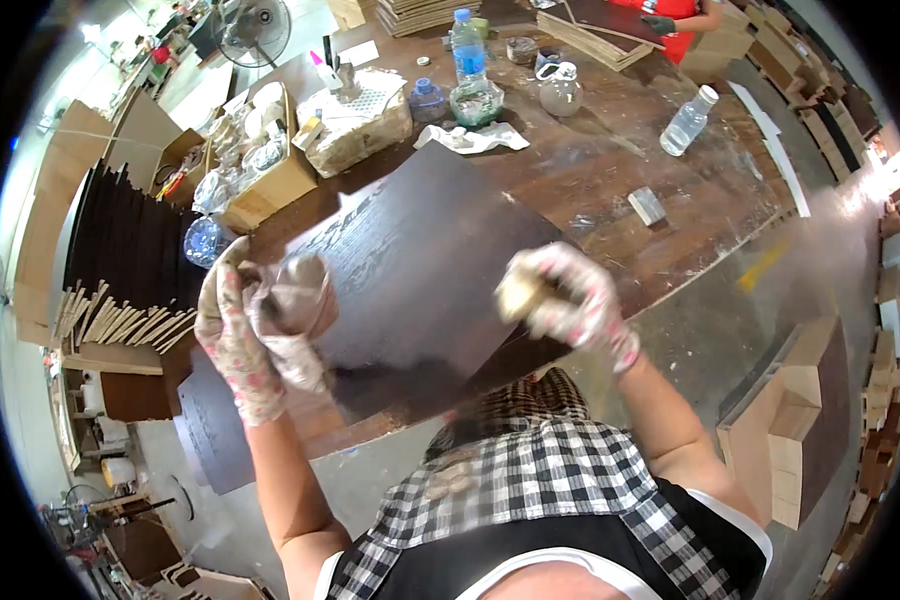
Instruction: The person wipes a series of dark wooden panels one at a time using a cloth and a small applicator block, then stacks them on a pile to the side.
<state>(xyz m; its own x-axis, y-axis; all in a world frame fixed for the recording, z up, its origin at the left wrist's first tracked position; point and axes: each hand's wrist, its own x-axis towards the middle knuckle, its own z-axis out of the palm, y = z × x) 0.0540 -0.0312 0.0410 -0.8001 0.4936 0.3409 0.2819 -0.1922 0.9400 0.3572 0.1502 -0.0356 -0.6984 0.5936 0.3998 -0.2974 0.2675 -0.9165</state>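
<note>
A flat dark brown panel (420, 250) lies on the worktable under my hands, with streaks of wood grain at its upper left. At the panel's left side, my left hand (232, 350), in a floral glove, is closed on a crumpled pale pinkish cloth (305, 300). My right hand (575, 300), in a matching glove, is above the panel's right edge. Its fingers are curled round a small tan, rounded pad (518, 292), smeared by motion, so its exact kind is unclear. A second dark panel (210, 430) sticks out at the lower left.
On the brown worktable (620, 140) stand a blue-labelled bottle (468, 50), a clear bottle (688, 122), a round jar (560, 92) and a grey block (647, 206). A cardboard box (260, 190) holds crumpled wrappings. Dark boards (130, 240) are stacked left. A person in red (670, 20) is at the far side.
</note>
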